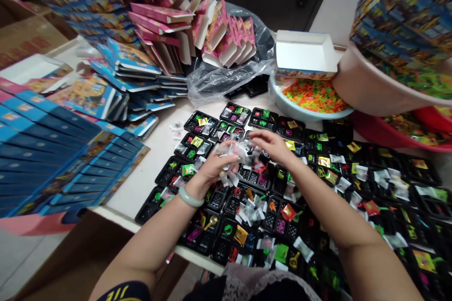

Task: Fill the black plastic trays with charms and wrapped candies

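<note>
My left hand (pixel 217 161), with a pale green bangle (pixel 190 197) on its wrist, is closed around a bunch of small clear plastic packets (pixel 231 151). My right hand (pixel 270 143) is just right of it, its fingers bent beside the bunch; whether they pinch a packet is hard to see. Under both hands lie black compartment trays (pixel 201 123) holding small bright plastic toys and coloured sachets. A heap of similar clear packets (pixel 251 210) rests on the trays nearer to me.
Blue folded boxes (pixel 52 150) and pink boxes (pixel 226 33) are stacked left and behind, beside a clear plastic bag (pixel 229 77). At the back right, a light blue basin (pixel 282 103) of colourful pieces carries an open white box (pixel 305 54). A pink tub (pixel 374 75) stands beside it.
</note>
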The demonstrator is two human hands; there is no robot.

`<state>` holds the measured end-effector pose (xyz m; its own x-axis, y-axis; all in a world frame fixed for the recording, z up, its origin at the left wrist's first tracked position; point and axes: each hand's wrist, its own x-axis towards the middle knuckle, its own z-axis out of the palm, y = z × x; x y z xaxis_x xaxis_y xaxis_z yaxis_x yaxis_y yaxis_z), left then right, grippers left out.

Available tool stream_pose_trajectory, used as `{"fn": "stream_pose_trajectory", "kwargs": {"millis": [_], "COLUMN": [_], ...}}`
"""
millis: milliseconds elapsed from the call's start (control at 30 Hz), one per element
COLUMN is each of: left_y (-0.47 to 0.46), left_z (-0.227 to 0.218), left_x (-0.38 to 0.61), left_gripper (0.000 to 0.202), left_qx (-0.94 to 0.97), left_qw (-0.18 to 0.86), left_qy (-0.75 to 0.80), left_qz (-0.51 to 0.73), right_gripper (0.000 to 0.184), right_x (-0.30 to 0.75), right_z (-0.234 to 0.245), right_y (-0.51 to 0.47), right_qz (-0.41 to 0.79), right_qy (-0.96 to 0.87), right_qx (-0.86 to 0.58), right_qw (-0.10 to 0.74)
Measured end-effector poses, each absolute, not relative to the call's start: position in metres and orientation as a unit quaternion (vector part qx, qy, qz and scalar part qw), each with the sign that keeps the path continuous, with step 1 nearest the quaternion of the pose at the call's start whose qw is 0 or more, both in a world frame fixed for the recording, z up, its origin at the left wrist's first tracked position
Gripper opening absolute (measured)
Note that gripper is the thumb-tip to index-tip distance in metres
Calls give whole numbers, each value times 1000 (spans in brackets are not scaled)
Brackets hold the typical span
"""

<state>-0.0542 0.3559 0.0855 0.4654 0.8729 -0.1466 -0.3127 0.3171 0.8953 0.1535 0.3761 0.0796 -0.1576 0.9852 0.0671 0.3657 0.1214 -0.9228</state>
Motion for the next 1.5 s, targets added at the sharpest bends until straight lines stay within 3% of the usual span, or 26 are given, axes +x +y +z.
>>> {"fn": "stream_pose_trajectory", "kwargs": {"millis": [67,167,300,433,567,800,967,1133,1333,1500], "left_y": [355,354,350,349,350,350,349,348,349,352], "left_z": [85,86,87,86,86,88,86,85,85,87], "left_x": [-56,-64,-76,-88,-96,-102,-98,-94,-95,-95], "left_gripper": [49,48,49,52,54,52,51,47,50,49], "left_qx": [414,416,424,415,412,398,402,412,400,400], "left_qw": [746,748,741,731,726,732,732,731,735,738], "left_qy": [321,319,329,344,346,341,337,331,340,335], "left_qz": [412,408,404,418,429,434,434,431,429,427], "right_gripper": [23,24,32,29,23,6,13,17,22,23], "right_x": [174,189,180,167,173,198,183,169,182,206], "right_z": [81,83,84,84,85,80,79,71,69,72], "right_y": [402,440,469,477,482,497,501,504,493,465], "right_qz": [272,155,90,83,89,249,183,143,133,97], "right_qy": [-678,-768,-846,-852,-853,-790,-716,-657,-650,-702], "right_qx": [-587,-591,-525,-514,-512,-546,-638,-708,-696,-688], "right_qw": [350,190,10,-54,-36,128,218,217,275,159]}}
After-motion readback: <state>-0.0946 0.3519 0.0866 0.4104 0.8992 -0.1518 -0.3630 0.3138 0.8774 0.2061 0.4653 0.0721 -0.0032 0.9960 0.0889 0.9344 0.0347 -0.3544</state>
